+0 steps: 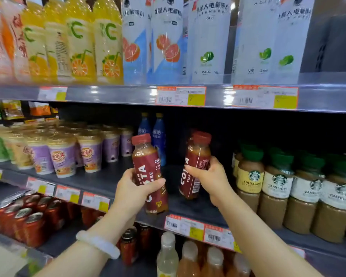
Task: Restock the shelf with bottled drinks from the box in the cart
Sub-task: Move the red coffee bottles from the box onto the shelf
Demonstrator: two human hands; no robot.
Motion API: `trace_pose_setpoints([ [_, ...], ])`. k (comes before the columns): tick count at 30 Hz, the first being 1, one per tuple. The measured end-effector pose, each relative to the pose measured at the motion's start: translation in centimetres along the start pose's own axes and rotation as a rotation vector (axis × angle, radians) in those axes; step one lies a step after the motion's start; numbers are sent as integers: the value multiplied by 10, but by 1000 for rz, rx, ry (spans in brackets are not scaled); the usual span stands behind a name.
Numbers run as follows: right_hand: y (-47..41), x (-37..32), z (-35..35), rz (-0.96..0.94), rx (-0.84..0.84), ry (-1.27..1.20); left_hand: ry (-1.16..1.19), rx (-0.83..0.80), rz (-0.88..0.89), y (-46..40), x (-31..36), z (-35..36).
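Observation:
Two dark red Costa coffee bottles with red caps are held in front of the middle shelf (112, 182). My left hand (133, 191) grips the left bottle (151, 172) around its lower half, upright and over the shelf's front edge. My right hand (212, 177) grips the right bottle (196, 162), tilted slightly, above the bare gap in the shelf. Neither the box nor the cart is in view.
Milk tea cups (62, 156) stand left of the gap, two blue bottles (158, 136) behind it, Starbucks bottles (276, 186) to its right. Tall juice and electrolyte bottles (168, 41) fill the shelf above. Red cans (28, 218) and pale bottles (168, 254) sit on the shelf below.

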State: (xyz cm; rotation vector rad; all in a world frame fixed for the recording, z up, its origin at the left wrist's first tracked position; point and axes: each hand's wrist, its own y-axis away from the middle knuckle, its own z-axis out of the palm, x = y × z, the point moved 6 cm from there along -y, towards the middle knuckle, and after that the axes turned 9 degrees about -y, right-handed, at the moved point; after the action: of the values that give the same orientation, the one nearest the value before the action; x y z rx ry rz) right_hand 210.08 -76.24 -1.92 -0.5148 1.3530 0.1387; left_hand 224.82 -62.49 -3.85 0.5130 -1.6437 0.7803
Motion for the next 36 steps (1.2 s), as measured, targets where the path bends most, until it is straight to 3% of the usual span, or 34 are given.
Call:
trace_pose_setpoints([
  [9,-60,38,-8,114,135,13,82,-117,-17,-71,-12,42],
  [14,-66,41,-11,63,133,10,89,-166,-18,-95,-16,62],
  [21,-70,66,-18,34,316,295,80,-248,4,-129,-14,66],
  [36,-77,76,-4,-1,178,471,15,-328,96,-155,-40,100],
])
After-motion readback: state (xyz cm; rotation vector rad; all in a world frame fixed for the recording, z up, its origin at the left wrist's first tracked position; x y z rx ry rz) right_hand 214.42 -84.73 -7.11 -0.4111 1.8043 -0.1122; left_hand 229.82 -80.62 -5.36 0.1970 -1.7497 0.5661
